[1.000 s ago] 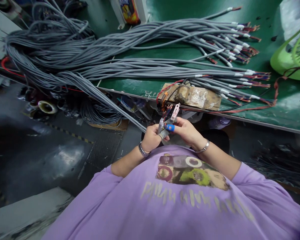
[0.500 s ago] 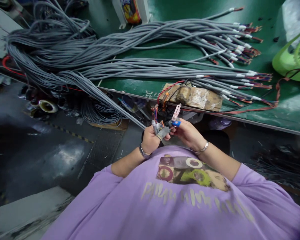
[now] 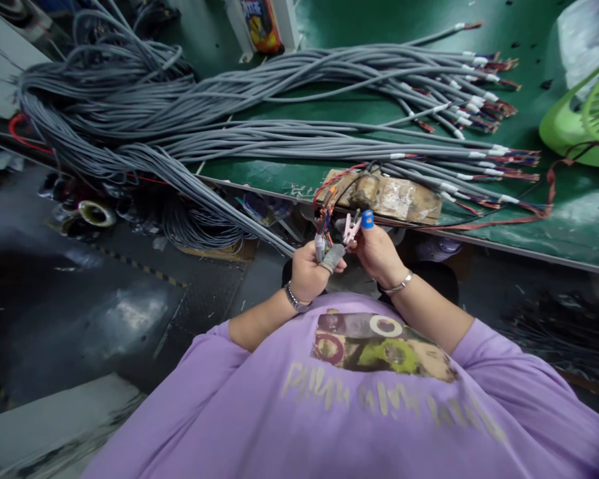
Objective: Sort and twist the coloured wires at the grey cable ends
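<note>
My left hand (image 3: 309,269) is closed round the end of a grey cable (image 3: 239,216), its coloured wires (image 3: 323,223) sticking up above the fist; a grey cot covers the thumb. My right hand (image 3: 378,251) is closed on a small pink clip tool (image 3: 350,228), held against those wires, with a blue finger cot (image 3: 367,219) pointing up. Both hands meet just below the front edge of the green workbench (image 3: 279,174), under a worn brown block (image 3: 387,193) with red and black leads.
Large bundles of grey cables (image 3: 279,136) with stripped coloured ends (image 3: 489,113) lie across the bench and hang off its left side. A green plastic fan (image 3: 586,113) stands at the right. A tape roll (image 3: 94,213) and clutter sit low left.
Both hands have risen a little toward the bench edge. The right hand has turned so its blue-capped finger now points up beside the pink clip.
</note>
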A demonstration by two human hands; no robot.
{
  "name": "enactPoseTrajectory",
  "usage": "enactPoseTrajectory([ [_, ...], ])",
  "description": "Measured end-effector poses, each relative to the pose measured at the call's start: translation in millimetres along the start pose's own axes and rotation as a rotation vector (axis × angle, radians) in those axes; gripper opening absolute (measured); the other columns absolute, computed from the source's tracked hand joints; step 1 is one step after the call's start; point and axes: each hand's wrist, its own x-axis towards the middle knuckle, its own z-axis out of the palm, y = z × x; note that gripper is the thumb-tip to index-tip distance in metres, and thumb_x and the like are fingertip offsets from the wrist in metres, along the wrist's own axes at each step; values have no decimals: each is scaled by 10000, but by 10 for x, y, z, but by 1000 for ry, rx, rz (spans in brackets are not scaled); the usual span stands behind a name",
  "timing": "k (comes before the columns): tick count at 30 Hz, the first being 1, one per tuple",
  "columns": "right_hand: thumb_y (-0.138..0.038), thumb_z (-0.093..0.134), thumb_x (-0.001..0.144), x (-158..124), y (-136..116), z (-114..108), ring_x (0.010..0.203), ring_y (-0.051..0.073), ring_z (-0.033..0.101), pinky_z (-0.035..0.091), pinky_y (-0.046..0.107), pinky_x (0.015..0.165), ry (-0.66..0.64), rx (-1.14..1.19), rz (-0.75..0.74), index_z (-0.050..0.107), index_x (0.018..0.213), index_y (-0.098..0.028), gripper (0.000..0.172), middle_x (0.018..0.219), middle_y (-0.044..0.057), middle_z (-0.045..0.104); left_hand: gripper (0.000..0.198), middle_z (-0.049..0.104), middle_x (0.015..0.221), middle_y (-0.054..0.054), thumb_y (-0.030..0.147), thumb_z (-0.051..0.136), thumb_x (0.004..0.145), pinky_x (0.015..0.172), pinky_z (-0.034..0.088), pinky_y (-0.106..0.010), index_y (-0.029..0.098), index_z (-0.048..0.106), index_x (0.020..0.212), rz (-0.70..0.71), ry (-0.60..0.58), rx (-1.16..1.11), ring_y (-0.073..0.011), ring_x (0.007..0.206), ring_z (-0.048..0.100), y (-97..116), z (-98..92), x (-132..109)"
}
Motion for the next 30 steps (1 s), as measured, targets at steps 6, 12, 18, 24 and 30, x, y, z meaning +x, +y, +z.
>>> enactPoseTrajectory([
  [6,-769,717,665,45,-63,103,589,128,548,460,274,592,11,213,138,638,753,-192,588,659,-3,618,394,702,593,-40,518,758,749,501,552,-225,150,663,642,-16,-28,41,-120,501,643,-99,0,14],
  [12,-786,699,668,36,-14,93,611,137,556,452,273,575,2,266,168,669,824,-198,609,708,10,654,366,684,562,-33,472,771,740,496,550,-232,152,654,604,-25,-51,83,-119,483,627,-79,-2,10],
  [18,-814,626,714,-52,-41,-41,604,119,544,474,250,579,-106,270,283,656,814,-206,617,759,12,668,396,683,553,-28,513,799,702,496,555,-235,157,649,611,-27,-69,54,-130,484,639,-25,-59,-51],
  [24,-791,638,727,-100,-80,-170,617,123,576,506,247,595,-139,232,405,627,767,-200,592,751,24,676,420,696,572,-42,548,757,749,496,550,-229,149,667,652,-38,-37,44,-120,479,632,-26,-151,-157],
  [30,-686,744,709,-41,-146,-79,597,106,535,486,240,591,-140,172,280,651,799,-192,511,710,-6,635,444,684,561,-31,572,762,735,491,541,-227,155,645,638,-24,-19,16,-116,475,621,59,-95,-125],
])
